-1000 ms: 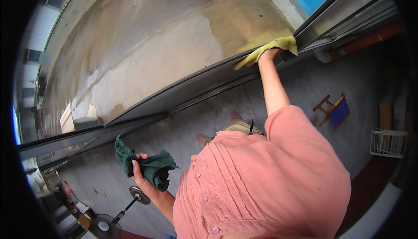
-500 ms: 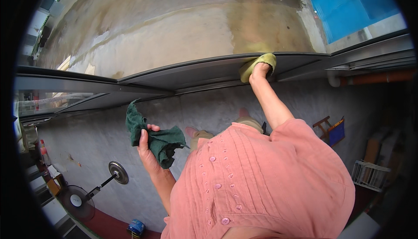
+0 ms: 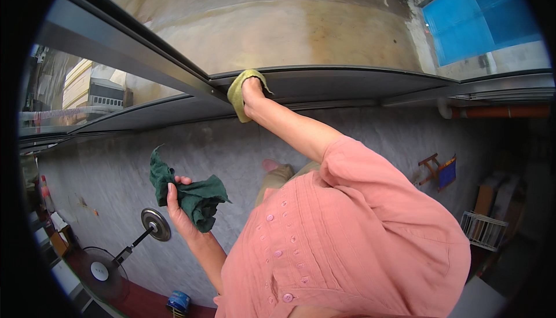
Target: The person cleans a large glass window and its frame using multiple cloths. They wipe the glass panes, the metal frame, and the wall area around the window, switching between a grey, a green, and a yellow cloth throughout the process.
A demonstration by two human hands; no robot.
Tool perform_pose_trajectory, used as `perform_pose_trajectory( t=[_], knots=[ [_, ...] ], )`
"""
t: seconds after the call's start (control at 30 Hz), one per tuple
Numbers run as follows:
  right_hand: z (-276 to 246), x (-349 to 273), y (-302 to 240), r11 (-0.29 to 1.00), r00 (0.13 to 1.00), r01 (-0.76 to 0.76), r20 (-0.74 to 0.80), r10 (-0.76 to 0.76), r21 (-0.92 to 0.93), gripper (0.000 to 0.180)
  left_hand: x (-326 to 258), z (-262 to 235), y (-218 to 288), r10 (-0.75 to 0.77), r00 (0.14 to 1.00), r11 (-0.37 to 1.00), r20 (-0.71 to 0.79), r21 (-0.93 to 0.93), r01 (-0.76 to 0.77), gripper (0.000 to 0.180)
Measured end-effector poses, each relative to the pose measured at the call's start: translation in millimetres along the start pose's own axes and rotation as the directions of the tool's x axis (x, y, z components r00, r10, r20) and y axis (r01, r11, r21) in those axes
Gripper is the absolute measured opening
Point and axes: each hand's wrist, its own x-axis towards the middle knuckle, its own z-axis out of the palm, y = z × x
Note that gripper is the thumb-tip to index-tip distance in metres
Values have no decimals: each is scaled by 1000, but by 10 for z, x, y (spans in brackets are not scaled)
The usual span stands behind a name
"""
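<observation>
Two cloths in use: window ledge (image 3: 347, 83) being wiped, right hand (image 3: 252, 93) pressing yellow cloth (image 3: 238, 93) under its fingers; left hand (image 3: 176, 202) fingers clenched round dark green cloth (image 3: 194, 193). Wiping looks midway; next stroke needs steady pressure along the ledge.

A small blue round tin (image 3: 179, 301) stands on the red floor strip at the bottom edge — its label too small to make out. Brown cardboard boxes (image 3: 485, 199) (stacked, plain) lean at the far right, above a white wire crate (image 3: 483, 230).

A home balcony: railing ledge (image 3: 347, 83), standing fan (image 3: 116, 260), folding chair (image 3: 440, 170).
</observation>
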Motion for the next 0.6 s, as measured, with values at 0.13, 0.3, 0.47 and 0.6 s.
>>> perform_pose_trajectory(
  t=[0.13,0.3,0.47,0.6],
  knots=[
    [348,-299,-137,987,944,-164,292,157,-2,30,-55,-118,86,31,999,999,-37,-5,-32,21],
    [-94,-604,-687,962,912,-125,409,15,244,22,-65,-226,97,55,991,998,-121,-5,-56,20],
    [-286,-1317,-1556,974,770,105,603,-206,198,20,-131,-64,53,48,996,997,-70,-51,-52,20],
    [154,-2000,-2101,886,535,423,737,-414,190,18,-212,234,-49,109,992,994,-57,-9,-109,19]
  ],
)
